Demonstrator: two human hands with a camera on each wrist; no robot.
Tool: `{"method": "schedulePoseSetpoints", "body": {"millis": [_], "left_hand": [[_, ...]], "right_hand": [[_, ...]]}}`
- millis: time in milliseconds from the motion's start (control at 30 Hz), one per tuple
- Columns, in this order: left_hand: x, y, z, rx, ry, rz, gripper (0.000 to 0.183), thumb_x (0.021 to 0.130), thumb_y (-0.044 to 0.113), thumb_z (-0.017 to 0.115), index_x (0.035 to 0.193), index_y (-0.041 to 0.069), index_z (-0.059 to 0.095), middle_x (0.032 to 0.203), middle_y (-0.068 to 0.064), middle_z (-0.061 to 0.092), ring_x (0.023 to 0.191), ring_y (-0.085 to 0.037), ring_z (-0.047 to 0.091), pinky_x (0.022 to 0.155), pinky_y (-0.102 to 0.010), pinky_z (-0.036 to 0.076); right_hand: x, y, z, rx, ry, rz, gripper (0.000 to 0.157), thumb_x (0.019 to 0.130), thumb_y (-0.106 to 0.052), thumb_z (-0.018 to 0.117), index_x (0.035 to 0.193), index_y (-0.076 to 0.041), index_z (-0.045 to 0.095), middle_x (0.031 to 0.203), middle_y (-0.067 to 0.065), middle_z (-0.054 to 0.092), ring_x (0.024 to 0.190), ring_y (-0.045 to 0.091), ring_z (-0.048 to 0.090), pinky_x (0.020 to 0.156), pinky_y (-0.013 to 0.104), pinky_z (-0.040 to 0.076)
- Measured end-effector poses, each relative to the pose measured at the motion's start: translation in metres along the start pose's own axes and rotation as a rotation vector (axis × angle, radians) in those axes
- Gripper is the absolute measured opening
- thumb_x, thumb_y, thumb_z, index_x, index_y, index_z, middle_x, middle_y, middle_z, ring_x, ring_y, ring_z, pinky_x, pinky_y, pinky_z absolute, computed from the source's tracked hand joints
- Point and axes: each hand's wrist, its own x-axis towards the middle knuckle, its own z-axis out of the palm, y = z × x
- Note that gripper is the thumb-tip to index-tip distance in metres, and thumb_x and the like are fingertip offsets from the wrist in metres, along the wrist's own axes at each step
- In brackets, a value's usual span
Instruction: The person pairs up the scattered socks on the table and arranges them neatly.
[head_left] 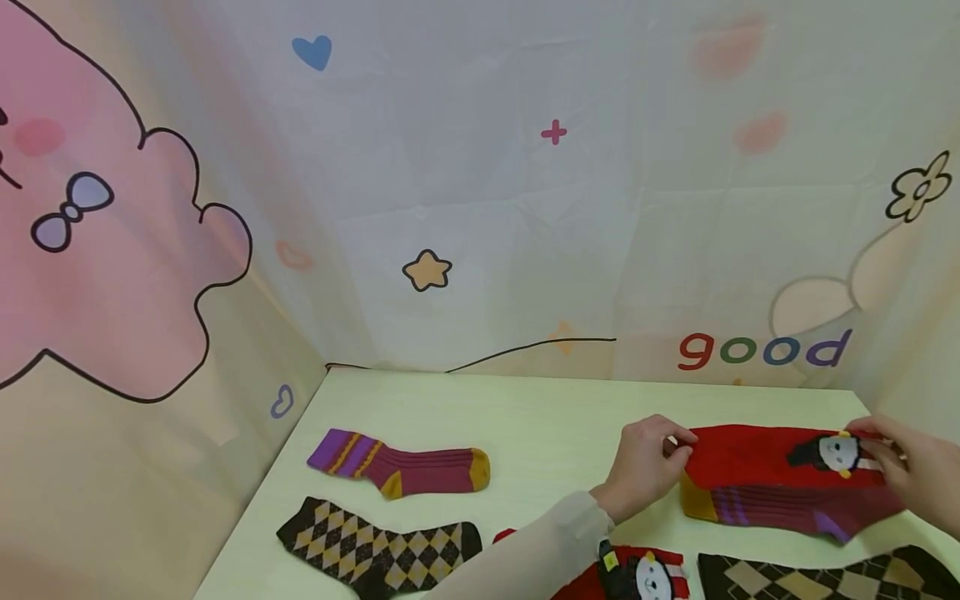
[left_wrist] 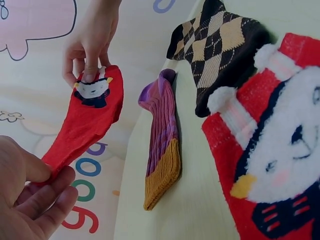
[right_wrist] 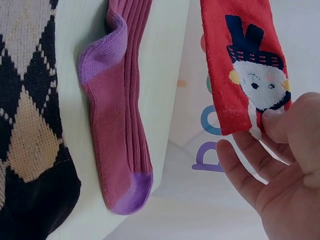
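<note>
A red sock (head_left: 742, 457) with a white animal face is stretched between both hands above the table. My left hand (head_left: 647, 462) pinches one end between thumb and fingers. At the other end, by the face, my right hand (head_left: 911, 462) pinches the sock, thumb on top in the right wrist view. Beneath it lies a maroon sock (right_wrist: 120, 110) with purple and mustard parts, partly covered by the red one in the head view. Another red sock (left_wrist: 285, 135) with the same kind of face lies nearer, partly hidden behind my left forearm in the head view.
On the table's left lie a purple and maroon sock (head_left: 420, 468) and a black and tan argyle sock (head_left: 390, 546). A second argyle sock (head_left: 832, 577) is at the front right. A printed curtain (head_left: 487, 183) hangs behind the table.
</note>
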Motion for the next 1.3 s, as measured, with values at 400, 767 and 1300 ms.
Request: {"method": "schedulePoseSetpoints", "body": {"millis": [400,767,1300], "left_hand": [[-0.008,0.003,-0.006,-0.038,-0.001,0.009,0.012,0.096,0.010,0.072,0.105,0.013,0.080,0.101,0.006,0.072,0.070,0.014,0.050,0.066,-0.002,0.042],[-0.016,0.004,-0.009,-0.058,-0.012,-0.006,0.012,0.096,0.009,0.073,0.104,0.013,0.081,0.101,0.007,0.073,0.069,0.016,0.050,0.065,-0.002,0.043],[-0.026,-0.003,-0.012,-0.066,-0.043,-0.022,0.013,0.095,0.009,0.074,0.106,0.014,0.080,0.100,0.009,0.073,0.067,0.018,0.047,0.063,-0.003,0.043]], "right_hand": [[-0.010,-0.002,0.005,0.039,0.009,-0.019,0.030,0.084,0.028,0.061,0.105,0.007,0.061,0.090,0.032,0.065,0.068,0.038,0.062,0.049,0.016,0.043],[-0.016,-0.005,0.005,0.047,-0.005,0.017,0.030,0.083,0.028,0.061,0.105,0.008,0.062,0.094,0.034,0.065,0.068,0.022,0.062,0.052,0.014,0.041],[-0.026,-0.010,0.009,0.066,-0.021,-0.015,0.033,0.078,0.030,0.066,0.102,0.006,0.064,0.092,0.030,0.067,0.067,-0.005,0.050,0.055,0.008,0.041]]}}
